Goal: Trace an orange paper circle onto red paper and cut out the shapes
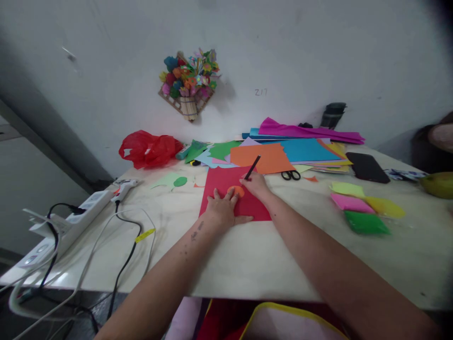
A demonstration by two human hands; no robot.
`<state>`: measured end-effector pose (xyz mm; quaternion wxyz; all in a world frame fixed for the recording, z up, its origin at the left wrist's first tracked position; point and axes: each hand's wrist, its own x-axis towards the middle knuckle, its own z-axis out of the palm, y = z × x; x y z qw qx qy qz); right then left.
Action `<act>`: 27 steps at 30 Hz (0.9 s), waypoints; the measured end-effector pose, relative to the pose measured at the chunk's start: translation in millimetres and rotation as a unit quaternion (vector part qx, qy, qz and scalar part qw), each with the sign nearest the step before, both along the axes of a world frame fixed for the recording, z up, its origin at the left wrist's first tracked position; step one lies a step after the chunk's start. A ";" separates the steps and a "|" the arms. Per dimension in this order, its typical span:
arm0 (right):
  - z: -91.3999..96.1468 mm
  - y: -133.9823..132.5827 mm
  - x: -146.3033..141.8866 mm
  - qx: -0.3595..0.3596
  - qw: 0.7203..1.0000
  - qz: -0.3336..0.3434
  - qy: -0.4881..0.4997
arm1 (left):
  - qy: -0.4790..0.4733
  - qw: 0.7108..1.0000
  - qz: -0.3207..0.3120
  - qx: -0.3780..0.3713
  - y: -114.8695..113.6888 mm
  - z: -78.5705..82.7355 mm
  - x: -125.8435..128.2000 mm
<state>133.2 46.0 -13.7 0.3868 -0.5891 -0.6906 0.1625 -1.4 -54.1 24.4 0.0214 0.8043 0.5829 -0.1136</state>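
1. Nearest us, the L hand [221, 210] lies flat on the red sheet [219, 182], fingers spread, grasping nothing; its fingertips rest on the orange disc [240, 190], approx. mid-sheet.
2. The R hand [258, 186] grips a black pen [252, 167] (pen vs. pencil, we can't tell) just beside the disc, on its R side. We judge that marking round the disc is in progress, but can't confirm how far it goes.
3. Done, AFAWCS: the disc is a finished round; a green leaf shape [180, 182] lies L of the red sheet; an orange offcut [311, 179] lies to the R, nr. the scissors.
4. Left, prob.: cutting, since we see no round hole in the red sheet and the scissors [290, 175] lie untouched, R of it.
5. Hidden: the pen tip, behind the R fingers; part of the disc, under the L fingers. Any drawn line is too small to make out.
6. Farther back, the paper pile [306, 150] overlaps itself, so no. of sheets is unclear; contents of the red bag [152, 150] we can't tell.
7. A yellowish-green object [439, 184] is cut off at the R edge, w/ a dark, blurry shape [423, 148] behind it. The dark bottle [333, 114] at the wall is partly hidden too.
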 end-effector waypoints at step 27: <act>4.7 -5.4 3.0 -0.014 1.000 0.009 -0.007 | 0.004 1.000 -0.002 0.004 0.1 -0.5 0.2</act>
